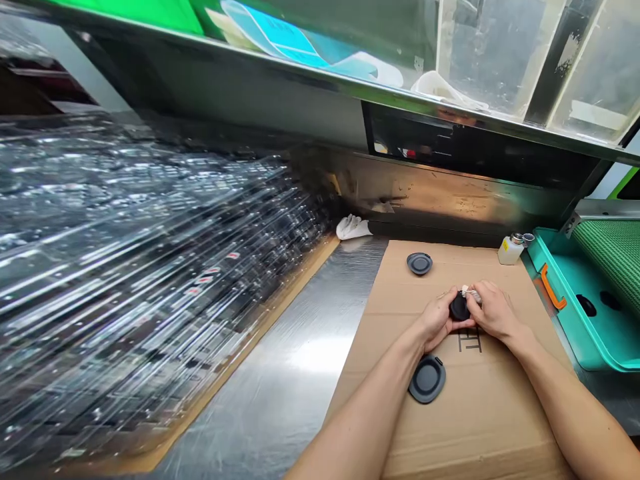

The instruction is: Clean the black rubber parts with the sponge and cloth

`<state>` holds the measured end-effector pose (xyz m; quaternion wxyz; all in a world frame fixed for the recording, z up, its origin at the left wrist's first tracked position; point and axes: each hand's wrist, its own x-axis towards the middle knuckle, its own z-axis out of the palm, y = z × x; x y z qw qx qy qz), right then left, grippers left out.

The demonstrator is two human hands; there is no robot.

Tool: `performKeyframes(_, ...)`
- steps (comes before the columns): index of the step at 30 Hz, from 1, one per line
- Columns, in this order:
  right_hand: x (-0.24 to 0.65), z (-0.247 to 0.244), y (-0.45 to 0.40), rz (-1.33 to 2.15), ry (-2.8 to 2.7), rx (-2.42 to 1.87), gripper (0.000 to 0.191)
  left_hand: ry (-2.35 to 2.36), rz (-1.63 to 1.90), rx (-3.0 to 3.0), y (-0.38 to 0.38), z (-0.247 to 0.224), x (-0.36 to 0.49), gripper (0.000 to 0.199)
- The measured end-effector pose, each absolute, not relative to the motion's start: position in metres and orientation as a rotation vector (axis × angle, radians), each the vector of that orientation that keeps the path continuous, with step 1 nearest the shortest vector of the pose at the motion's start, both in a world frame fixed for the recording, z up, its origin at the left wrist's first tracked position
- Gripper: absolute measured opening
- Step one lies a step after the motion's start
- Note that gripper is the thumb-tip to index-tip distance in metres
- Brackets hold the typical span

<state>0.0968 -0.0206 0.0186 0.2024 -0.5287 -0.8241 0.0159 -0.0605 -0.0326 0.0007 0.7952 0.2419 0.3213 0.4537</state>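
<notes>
Over the cardboard sheet [400, 313], my left hand [438, 320] grips a small black round part [459, 307] between thumb and fingers. My right hand [494, 311] is closed on a bit of white cloth [471, 292] and presses it against the part's upper right edge. The right fingertips partly cover the cloth. Two dark grey lids with raised round centres and small tabs lie flat on the cardboard: one lid [419, 264] beyond my hands, another lid [427, 379] beside my left forearm.
A white pump bottle [511, 249] stands at the cardboard's far right corner. Right of it is a teal tray [570, 320] with an orange handle and black pieces inside. A white glove [353, 227] lies at the back. Film-wrapped stacks [200, 267] fill the left; a machine ledge hangs above.
</notes>
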Motion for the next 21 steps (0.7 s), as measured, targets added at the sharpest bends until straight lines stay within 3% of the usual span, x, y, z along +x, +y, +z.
performKeyframes(21, 0.104, 0.009, -0.013, 0.226, -2.213, -1.302, 0.014, 0.71, 0.957, 0.657, -0.036, 0.003, -0.059, 0.032)
